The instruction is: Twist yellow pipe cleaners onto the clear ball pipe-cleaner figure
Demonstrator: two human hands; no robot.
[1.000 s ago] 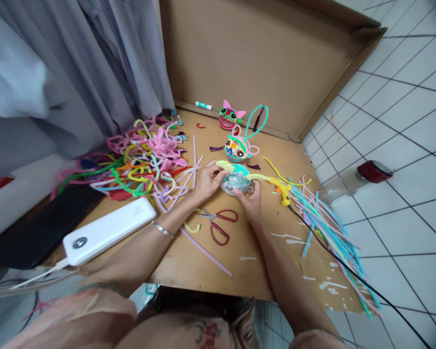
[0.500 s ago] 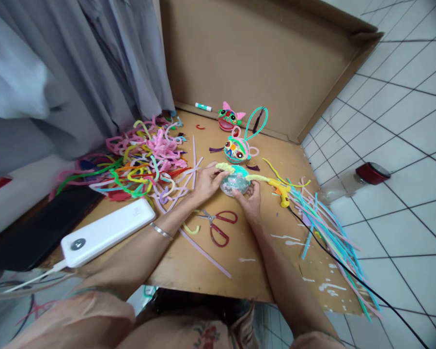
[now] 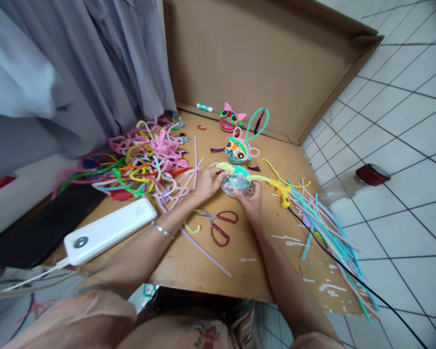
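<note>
Between both hands is a clear round ball [image 3: 236,184] with turquoise fuzzy pipe cleaner over its top. My left hand [image 3: 211,180] grips its left side, fingers at a coiled pale-yellow pipe cleaner [image 3: 225,167] there. On the right side my right hand [image 3: 252,198] is closed around the ball, thumb at the front. Another pale-yellow pipe cleaner [image 3: 258,178] sticks out to the right, towards a yellow glue gun [image 3: 284,194] on the table. Red-handled scissors [image 3: 220,225] lie open just in front of the hands.
Two decorated animal-face balls, one with pink ears [image 3: 239,149] and one with a red mouth [image 3: 229,118], stand behind. Tangled pipe cleaners [image 3: 156,150] pile up at left, straight ones [image 3: 323,228] at right beside the black cord. A white power bank [image 3: 111,231] lies left.
Both hands keep hold of the ball with almost no movement. The whole view has shifted very slightly.
</note>
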